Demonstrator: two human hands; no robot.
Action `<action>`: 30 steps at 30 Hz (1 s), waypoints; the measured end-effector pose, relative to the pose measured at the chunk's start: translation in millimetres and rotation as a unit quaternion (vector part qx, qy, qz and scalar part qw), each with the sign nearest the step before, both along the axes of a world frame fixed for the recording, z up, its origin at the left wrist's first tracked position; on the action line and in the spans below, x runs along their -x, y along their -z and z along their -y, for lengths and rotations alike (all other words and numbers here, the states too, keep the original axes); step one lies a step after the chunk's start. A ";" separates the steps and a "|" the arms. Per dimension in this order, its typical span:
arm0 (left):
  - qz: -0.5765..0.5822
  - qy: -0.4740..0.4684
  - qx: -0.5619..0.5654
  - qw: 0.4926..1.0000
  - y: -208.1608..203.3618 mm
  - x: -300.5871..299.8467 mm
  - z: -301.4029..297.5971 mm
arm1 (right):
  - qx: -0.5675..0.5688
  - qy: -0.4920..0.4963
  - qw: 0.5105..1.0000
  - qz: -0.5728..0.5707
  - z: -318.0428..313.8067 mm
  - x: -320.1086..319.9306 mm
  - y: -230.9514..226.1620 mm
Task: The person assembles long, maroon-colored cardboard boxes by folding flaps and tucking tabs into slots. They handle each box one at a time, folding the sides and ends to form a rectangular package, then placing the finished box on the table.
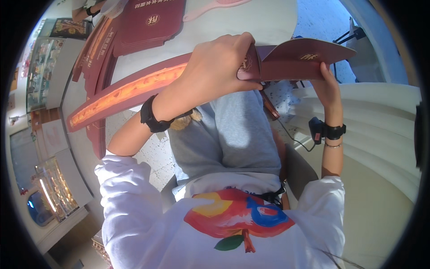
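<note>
A long maroon cardboard box blank (295, 69) stretches across both my hands, partly folded, with an orange picture strip along its left part. My left hand (219, 65) is closed around its middle, at a creased band with a gold emblem. At its right end, a curved flap stands raised. My right hand (328, 87) grips the lower edge there with the thumb in front; its other fingers are hidden behind the cardboard. Under the box's left end lie several more long maroon blanks (96, 85) on the white table (242, 27).
A stack of maroon cardboard pieces (150, 22) lies at the back of the table, near a pink long-handled item (210, 8). Another person's hand (83, 14) is at the far left, beside a pale container (112, 8). A glass display case (42, 74) stands left; a pale ridged chair or sofa (371, 107) is at right.
</note>
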State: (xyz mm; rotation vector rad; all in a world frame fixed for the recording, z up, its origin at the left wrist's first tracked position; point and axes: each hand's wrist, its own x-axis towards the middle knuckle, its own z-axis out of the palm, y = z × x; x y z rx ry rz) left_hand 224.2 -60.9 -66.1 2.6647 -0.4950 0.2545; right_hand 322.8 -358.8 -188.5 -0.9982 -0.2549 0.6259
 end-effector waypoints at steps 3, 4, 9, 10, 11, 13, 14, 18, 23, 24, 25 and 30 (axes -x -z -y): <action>-0.016 -0.009 0.002 1.000 1.0 -0.8 -2.0 | 0.004 0.004 1.000 0.013 1.9 0.0 2.4; -0.022 -0.011 0.003 1.000 1.2 -1.7 -2.7 | 0.000 0.000 1.000 0.016 4.0 -0.3 3.4; -0.036 -0.018 0.020 0.999 1.4 -3.0 -5.0 | 0.030 0.051 0.998 0.011 -7.1 10.0 -14.1; -0.038 -0.019 0.021 0.999 1.0 -3.2 -4.9 | 0.043 0.071 0.997 0.013 -15.2 14.9 -23.2; -0.038 -0.022 0.025 0.999 1.1 -3.5 -4.5 | 0.055 0.091 0.994 0.015 -19.7 17.3 -28.0; -0.037 -0.027 0.033 0.998 1.5 -4.0 -3.9 | 0.066 0.084 0.994 0.036 -20.9 18.1 -27.7; -0.029 -0.026 0.035 0.999 1.5 -4.2 -3.6 | 0.072 0.081 0.993 0.047 -20.7 18.3 -27.4; 0.000 -0.023 0.046 0.999 2.4 -2.6 -2.5 | 0.071 0.078 0.994 0.040 -17.7 16.5 -24.9; 0.001 -0.021 0.046 0.999 2.9 -0.8 -4.2 | 0.071 0.068 0.994 0.038 -14.9 15.1 -13.7; 0.007 -0.021 0.044 0.999 2.8 -0.8 -4.2 | 0.071 0.063 0.995 0.038 -14.1 14.9 -13.3; 0.013 -0.021 0.042 0.999 2.7 -0.5 -4.1 | 0.071 0.057 0.995 0.038 -13.7 14.8 -12.9; -0.007 -0.016 0.039 0.999 -0.8 0.0 -4.1 | 0.061 0.046 0.996 0.038 -12.1 12.9 -10.6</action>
